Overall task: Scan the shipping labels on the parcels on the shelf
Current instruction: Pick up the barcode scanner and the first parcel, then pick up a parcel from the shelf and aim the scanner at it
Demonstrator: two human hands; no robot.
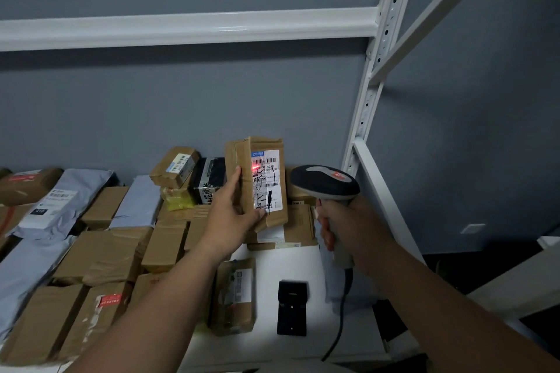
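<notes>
My left hand (231,215) grips a small brown cardboard parcel (242,160) and holds it upright above the shelf. Its white shipping label (268,183) faces me, with black handwriting on it and a red scanner light spot near its top left. My right hand (348,227) grips the handle of a grey and black barcode scanner (325,180), just right of the parcel, its head pointing at the label. A black cable hangs from the scanner's handle.
Many brown boxes (103,254) and grey mailer bags (63,200) cover the white shelf (266,345) to the left and behind. A small taped parcel (235,297) and a black device (292,307) lie in front. White shelf uprights (368,94) stand at right.
</notes>
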